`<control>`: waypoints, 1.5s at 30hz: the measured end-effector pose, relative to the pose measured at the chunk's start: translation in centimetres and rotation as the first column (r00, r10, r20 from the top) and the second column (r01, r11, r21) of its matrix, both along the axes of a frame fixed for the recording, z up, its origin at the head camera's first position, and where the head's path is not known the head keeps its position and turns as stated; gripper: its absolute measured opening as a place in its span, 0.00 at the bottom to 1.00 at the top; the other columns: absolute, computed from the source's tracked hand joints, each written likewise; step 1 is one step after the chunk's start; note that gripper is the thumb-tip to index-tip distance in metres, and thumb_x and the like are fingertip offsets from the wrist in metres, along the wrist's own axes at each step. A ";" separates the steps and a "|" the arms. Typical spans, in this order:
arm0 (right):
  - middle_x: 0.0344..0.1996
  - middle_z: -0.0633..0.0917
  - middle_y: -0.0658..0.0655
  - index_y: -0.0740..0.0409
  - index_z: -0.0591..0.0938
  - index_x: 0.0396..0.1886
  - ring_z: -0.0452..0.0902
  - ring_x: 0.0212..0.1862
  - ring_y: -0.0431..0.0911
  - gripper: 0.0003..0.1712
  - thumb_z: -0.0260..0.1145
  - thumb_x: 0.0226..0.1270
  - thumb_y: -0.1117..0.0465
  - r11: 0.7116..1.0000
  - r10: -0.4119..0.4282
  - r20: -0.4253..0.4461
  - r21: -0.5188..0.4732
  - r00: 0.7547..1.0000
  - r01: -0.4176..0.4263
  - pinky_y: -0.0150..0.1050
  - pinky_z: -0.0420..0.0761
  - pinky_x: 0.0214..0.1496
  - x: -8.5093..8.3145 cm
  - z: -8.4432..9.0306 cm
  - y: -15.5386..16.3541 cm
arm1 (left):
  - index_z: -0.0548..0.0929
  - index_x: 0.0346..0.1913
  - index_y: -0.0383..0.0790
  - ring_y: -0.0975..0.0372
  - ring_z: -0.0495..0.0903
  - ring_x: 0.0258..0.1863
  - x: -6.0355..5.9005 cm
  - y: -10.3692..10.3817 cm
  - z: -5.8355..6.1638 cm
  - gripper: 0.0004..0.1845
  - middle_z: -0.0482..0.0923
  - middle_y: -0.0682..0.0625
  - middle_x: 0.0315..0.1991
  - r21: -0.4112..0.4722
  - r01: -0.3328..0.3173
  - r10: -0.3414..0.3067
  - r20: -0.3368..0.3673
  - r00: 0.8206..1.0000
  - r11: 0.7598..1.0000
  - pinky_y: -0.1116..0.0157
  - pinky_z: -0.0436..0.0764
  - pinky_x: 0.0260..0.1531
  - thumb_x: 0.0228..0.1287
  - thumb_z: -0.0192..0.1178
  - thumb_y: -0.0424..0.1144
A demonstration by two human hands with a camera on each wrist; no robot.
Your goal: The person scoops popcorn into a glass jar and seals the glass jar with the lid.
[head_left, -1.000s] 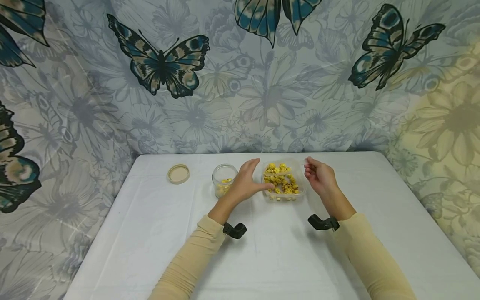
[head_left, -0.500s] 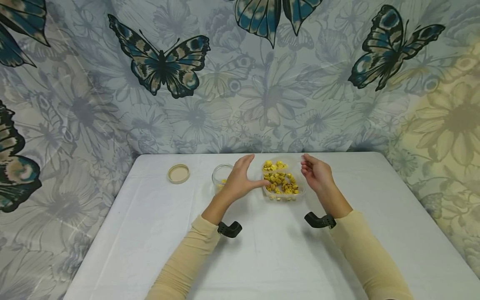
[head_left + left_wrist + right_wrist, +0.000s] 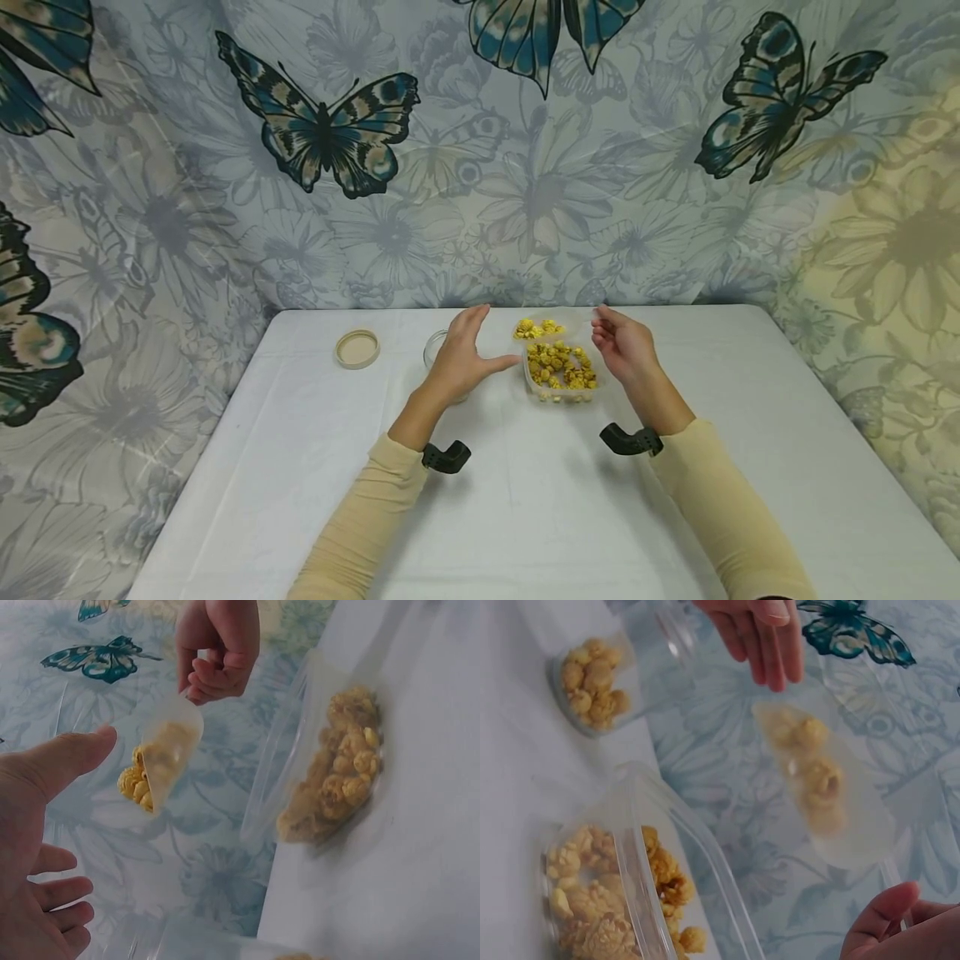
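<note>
Popcorn sits in a translucent scoop raised near a clear plastic tub of more popcorn; whether the scoop is directly above the tub is hard to judge. The right hand holds the scoop's thin handle in a close, pinching grip. The left hand has an empty, wide grip, thumb spread away from the fingers, in front of a glass jar with some popcorn at its bottom. A round lid rests left of the jar on the white-covered counter.
</note>
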State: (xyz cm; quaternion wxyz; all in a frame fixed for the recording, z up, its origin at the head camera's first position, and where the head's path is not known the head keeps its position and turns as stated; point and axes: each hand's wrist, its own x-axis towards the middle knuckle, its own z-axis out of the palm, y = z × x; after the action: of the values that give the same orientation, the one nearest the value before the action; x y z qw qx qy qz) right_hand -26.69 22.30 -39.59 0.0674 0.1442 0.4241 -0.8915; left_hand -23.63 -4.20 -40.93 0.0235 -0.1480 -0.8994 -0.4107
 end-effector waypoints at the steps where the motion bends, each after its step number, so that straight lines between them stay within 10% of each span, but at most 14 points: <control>1: 0.18 0.80 0.52 0.59 0.80 0.30 0.73 0.22 0.40 0.12 0.55 0.74 0.64 1.000 0.003 -0.001 -0.004 1.000 -0.003 0.28 0.74 0.25 0.0 0.0 0.0 | 0.56 0.76 0.42 0.50 0.53 0.76 0.0 -0.2 0.0 0.51 0.53 0.45 0.76 -0.004 -0.005 0.005 -0.008 1.000 1.000 0.44 0.64 0.70 0.55 0.70 0.58; 45: 0.22 0.82 0.52 0.59 0.81 0.32 0.77 0.24 0.39 0.09 0.57 0.74 0.65 0.992 0.113 -0.025 0.060 0.993 -0.111 0.24 0.79 0.28 0.4 0.0 -4.1 | 0.53 0.77 0.45 0.47 0.53 0.76 0.7 -6.7 -3.9 0.58 0.52 0.41 0.76 0.108 -0.174 0.161 0.122 0.979 0.979 0.43 0.58 0.72 0.48 0.74 0.59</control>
State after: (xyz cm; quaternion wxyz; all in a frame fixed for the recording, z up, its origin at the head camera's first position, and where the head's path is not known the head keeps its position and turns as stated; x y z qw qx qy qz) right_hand -26.24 18.19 -39.61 0.1071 0.1093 0.4585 -0.8754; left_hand -22.91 -10.85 -44.86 0.0162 -0.0466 -0.8826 -0.4676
